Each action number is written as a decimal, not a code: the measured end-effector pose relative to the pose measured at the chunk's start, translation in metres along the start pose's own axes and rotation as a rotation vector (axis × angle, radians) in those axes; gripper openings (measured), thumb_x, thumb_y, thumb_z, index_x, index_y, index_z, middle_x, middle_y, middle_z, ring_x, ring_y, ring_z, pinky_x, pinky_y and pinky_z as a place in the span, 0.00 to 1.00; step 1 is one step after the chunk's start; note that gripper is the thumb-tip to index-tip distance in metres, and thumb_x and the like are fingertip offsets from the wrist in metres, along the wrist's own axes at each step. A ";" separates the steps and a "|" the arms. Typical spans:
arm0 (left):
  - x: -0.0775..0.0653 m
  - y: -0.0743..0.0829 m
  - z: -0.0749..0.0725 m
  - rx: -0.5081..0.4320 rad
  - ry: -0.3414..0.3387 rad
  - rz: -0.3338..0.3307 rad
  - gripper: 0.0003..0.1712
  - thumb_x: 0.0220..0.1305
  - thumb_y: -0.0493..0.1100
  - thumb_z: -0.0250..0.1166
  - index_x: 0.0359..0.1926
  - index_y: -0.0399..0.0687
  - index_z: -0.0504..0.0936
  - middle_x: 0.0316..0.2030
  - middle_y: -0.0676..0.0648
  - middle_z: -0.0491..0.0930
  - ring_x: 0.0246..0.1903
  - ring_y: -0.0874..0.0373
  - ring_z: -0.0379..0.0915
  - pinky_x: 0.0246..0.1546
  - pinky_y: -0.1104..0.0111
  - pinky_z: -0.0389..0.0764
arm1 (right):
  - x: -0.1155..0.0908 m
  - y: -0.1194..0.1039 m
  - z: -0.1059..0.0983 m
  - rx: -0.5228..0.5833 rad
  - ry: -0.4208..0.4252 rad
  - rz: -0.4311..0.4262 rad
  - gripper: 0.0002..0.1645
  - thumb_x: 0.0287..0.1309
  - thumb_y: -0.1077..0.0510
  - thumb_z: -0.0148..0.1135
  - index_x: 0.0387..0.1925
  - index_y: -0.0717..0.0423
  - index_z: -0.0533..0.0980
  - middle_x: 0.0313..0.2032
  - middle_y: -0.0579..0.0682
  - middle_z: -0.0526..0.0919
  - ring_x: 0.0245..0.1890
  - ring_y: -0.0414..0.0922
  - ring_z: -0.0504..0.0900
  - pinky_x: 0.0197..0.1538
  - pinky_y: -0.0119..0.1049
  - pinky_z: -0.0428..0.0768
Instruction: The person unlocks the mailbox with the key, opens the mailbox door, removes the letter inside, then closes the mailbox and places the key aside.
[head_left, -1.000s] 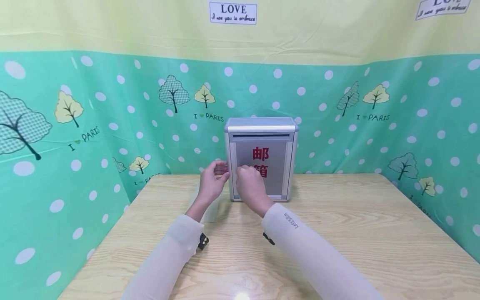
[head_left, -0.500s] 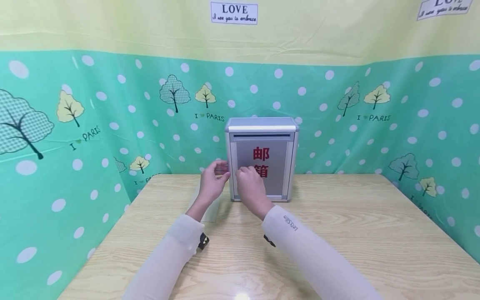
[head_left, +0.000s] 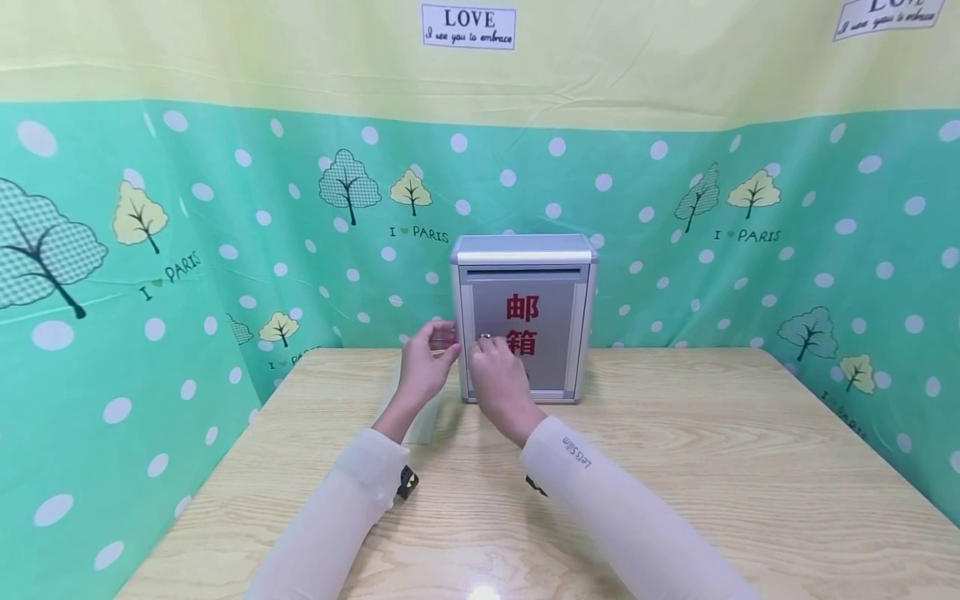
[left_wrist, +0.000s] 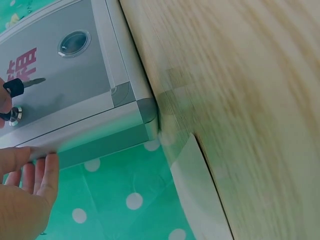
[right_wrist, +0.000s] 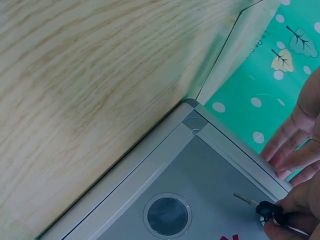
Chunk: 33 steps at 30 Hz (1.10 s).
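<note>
A silver-grey mailbox [head_left: 555, 350] with red Chinese lettering and a slot near its top stands upright on the table. My right hand [head_left: 501, 383] is at the left side of its front and pinches a black-headed key at the lock [left_wrist: 16, 116]. A second key [left_wrist: 25, 86] on the same ring sticks out, its metal blade bare. The fingers hide part of the keys, so I cannot tell how deep the held key sits. My left hand [head_left: 423, 367] touches the mailbox's left side edge, thumb at the front and fingers fairly straight along the side.
A pale sheet, perhaps paper or an envelope [head_left: 422, 429], lies on the wooden table [head_left: 660, 483] under the left wrist. A round window [right_wrist: 167, 216] is set low in the mailbox front. Behind and at both sides hangs a green dotted curtain [head_left: 637, 183].
My right hand has shifted slightly down and left and turned a little, so the lock area and more of the lower red character show. My left hand and the mailbox stay put.
</note>
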<state>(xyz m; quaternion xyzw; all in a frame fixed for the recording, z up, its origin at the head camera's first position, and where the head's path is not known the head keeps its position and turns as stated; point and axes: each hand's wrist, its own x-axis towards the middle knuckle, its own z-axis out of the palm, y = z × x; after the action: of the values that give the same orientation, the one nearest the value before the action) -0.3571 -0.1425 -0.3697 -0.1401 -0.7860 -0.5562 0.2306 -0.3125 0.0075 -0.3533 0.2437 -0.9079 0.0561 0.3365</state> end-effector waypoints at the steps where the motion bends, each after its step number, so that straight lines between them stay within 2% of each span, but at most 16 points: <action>1: 0.000 0.000 0.000 0.001 0.001 0.001 0.18 0.66 0.29 0.67 0.57 0.35 0.79 0.49 0.37 0.84 0.49 0.44 0.83 0.49 0.65 0.87 | 0.000 0.000 0.000 -0.009 0.001 -0.005 0.17 0.58 0.70 0.70 0.50 0.64 0.83 0.49 0.59 0.86 0.51 0.52 0.84 0.47 0.35 0.88; 6: 0.000 0.000 -0.001 0.006 0.004 0.002 0.19 0.66 0.29 0.67 0.57 0.35 0.78 0.48 0.37 0.84 0.49 0.44 0.83 0.49 0.65 0.87 | 0.000 -0.001 0.003 -0.052 0.017 -0.023 0.16 0.59 0.69 0.69 0.50 0.65 0.83 0.50 0.59 0.86 0.52 0.52 0.85 0.46 0.35 0.88; 13: -0.001 0.000 0.000 -0.005 0.008 0.000 0.19 0.65 0.28 0.67 0.57 0.34 0.78 0.48 0.36 0.84 0.48 0.43 0.83 0.49 0.63 0.87 | -0.002 -0.003 0.003 -0.110 0.009 -0.044 0.19 0.60 0.69 0.68 0.54 0.65 0.82 0.54 0.61 0.85 0.56 0.54 0.84 0.52 0.38 0.86; 17: 0.000 0.000 0.000 0.001 0.008 0.004 0.19 0.65 0.28 0.67 0.57 0.34 0.78 0.48 0.35 0.83 0.49 0.42 0.83 0.50 0.61 0.87 | -0.003 -0.005 0.003 -0.127 0.029 -0.045 0.19 0.59 0.69 0.69 0.53 0.64 0.82 0.53 0.60 0.85 0.55 0.54 0.85 0.50 0.38 0.87; 21: 0.000 0.000 -0.001 0.017 0.006 0.011 0.19 0.66 0.29 0.67 0.57 0.34 0.78 0.48 0.36 0.84 0.48 0.43 0.83 0.50 0.61 0.87 | -0.003 -0.006 0.002 -0.134 0.056 -0.043 0.19 0.57 0.69 0.71 0.52 0.64 0.83 0.52 0.60 0.86 0.54 0.54 0.85 0.47 0.38 0.88; 33: 0.000 0.000 -0.001 0.012 0.005 0.008 0.20 0.64 0.27 0.67 0.57 0.33 0.78 0.47 0.35 0.84 0.48 0.42 0.84 0.50 0.63 0.87 | -0.008 -0.006 0.003 -0.089 0.088 -0.032 0.18 0.56 0.69 0.72 0.50 0.64 0.83 0.52 0.60 0.86 0.55 0.54 0.85 0.50 0.37 0.87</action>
<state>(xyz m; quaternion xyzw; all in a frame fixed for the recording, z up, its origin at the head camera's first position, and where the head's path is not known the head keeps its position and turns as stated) -0.3573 -0.1430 -0.3692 -0.1404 -0.7884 -0.5507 0.2355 -0.3059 0.0045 -0.3614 0.2403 -0.8897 0.0211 0.3876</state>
